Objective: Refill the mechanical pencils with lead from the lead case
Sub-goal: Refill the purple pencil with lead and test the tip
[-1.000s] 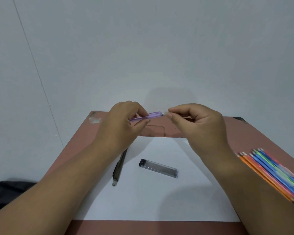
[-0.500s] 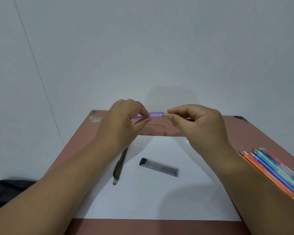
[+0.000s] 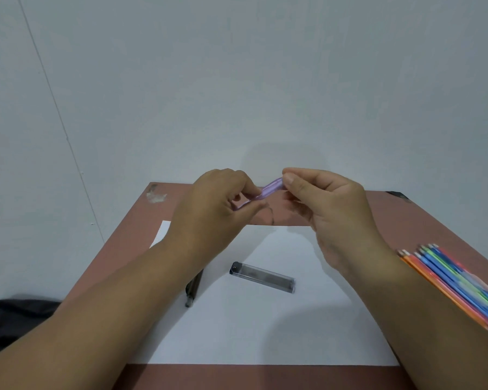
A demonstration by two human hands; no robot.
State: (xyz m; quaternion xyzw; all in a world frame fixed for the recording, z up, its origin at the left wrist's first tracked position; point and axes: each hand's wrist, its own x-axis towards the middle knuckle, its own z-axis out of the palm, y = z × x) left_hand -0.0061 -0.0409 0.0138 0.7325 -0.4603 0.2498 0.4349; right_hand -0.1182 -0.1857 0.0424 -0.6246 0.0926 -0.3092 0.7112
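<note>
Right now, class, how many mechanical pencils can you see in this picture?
2. The purple pencil is held between both hands above the table; the dark pencil lies on the white paper, partly hidden under the left forearm.

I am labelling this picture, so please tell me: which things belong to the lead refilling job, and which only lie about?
Job: purple pencil, held by left hand and right hand; dark pencil; lead case.
Lying about: coloured pencils, white paper, dark cloth.
</note>
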